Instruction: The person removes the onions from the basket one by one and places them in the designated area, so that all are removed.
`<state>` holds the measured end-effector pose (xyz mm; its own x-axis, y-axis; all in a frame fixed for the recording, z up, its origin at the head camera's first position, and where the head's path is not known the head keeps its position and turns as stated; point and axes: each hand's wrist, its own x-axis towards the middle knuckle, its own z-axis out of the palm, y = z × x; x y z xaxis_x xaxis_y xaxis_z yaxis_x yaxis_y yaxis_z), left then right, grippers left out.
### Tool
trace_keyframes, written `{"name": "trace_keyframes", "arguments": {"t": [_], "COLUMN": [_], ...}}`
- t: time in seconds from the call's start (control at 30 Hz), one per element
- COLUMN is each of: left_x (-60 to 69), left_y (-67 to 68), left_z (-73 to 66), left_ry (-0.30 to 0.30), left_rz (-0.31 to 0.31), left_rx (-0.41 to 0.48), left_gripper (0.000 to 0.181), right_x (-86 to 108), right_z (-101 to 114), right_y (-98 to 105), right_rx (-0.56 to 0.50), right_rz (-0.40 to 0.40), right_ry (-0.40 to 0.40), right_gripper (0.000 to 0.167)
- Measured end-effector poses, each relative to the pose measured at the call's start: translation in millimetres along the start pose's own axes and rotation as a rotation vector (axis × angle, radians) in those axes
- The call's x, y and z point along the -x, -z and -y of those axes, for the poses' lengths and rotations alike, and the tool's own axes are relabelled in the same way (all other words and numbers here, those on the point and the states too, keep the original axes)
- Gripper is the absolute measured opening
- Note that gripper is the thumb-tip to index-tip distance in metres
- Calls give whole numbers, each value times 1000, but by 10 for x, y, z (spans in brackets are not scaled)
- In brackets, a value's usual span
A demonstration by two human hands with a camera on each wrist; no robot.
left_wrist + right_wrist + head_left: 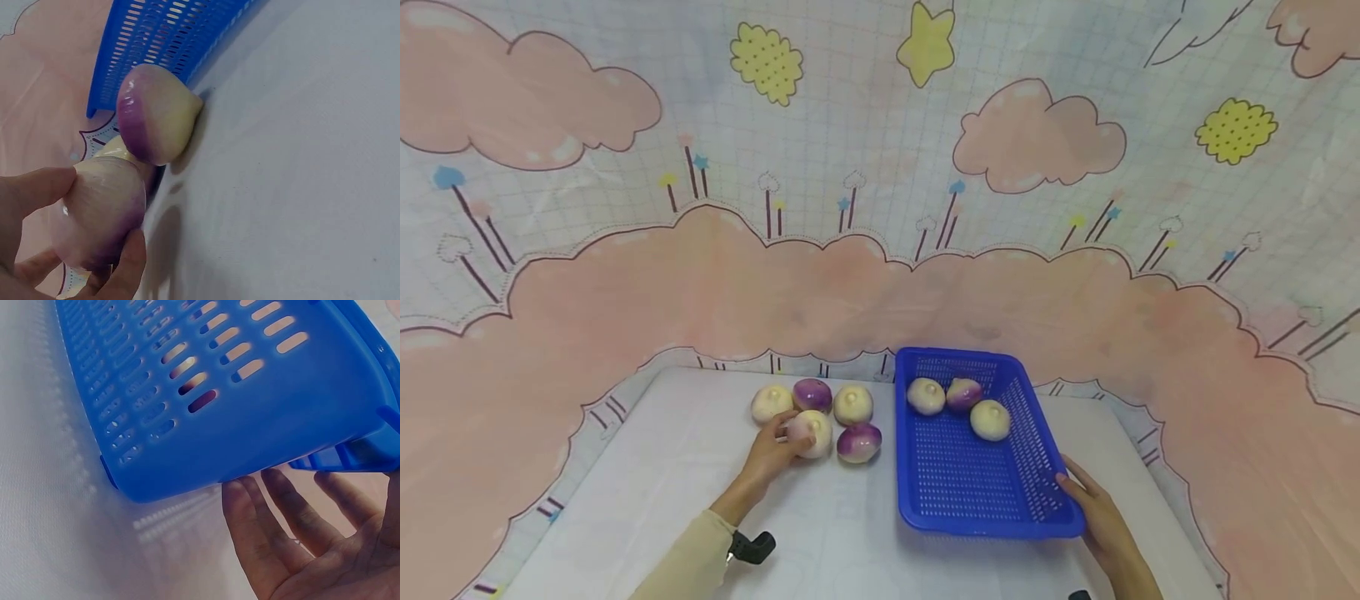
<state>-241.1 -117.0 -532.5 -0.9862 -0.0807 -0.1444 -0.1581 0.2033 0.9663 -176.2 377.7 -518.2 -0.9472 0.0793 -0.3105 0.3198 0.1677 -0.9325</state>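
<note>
My left hand grips a white and purple turnip between thumb and fingers. In the left wrist view that turnip appears slightly above the white surface, beside another turnip. Around it in the head view lie more turnips, among them a purple one and a pale one. A blue plastic basket stands to the right with three turnips at its far end, one of them pale. My right hand holds the basket's near right rim, with fingers under the rim along the outer wall.
A white cloth covers the table. Behind it and down both sides hangs a curtain printed with clouds and stars. A black strap or mount sits at the left wrist.
</note>
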Motion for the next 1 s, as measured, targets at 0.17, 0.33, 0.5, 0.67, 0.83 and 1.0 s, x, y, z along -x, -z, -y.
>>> {"name": "trace_keyframes", "arguments": {"t": [0.17, 0.33, 0.5, 0.67, 0.83, 1.0], "left_x": [-16, -17, -27, -21, 33, 146], "left_y": [-31, -37, -25, 22, 103, 191], "left_z": [42, 65, 69, 71, 75, 12], "left_ry": [27, 40, 37, 27, 20, -17], "left_rz": [22, 34, 16, 1, -17, -50], "left_rx": [58, 63, 16, -45, -62, -88], "left_gripper": [68, 72, 70, 70, 71, 64], "right_x": [9, 11, 11, 13, 18, 16], "right_z": [15, 12, 18, 31, 46, 56], "right_y": [-12, -20, -18, -13, -13, -15], "right_rx": [-2, -3, 4, 6, 5, 11], "right_rz": [2, 2, -6, -4, -9, -3], "right_ry": [-9, -18, -14, -13, -16, -21], "right_gripper": [75, 76, 76, 76, 76, 78]}}
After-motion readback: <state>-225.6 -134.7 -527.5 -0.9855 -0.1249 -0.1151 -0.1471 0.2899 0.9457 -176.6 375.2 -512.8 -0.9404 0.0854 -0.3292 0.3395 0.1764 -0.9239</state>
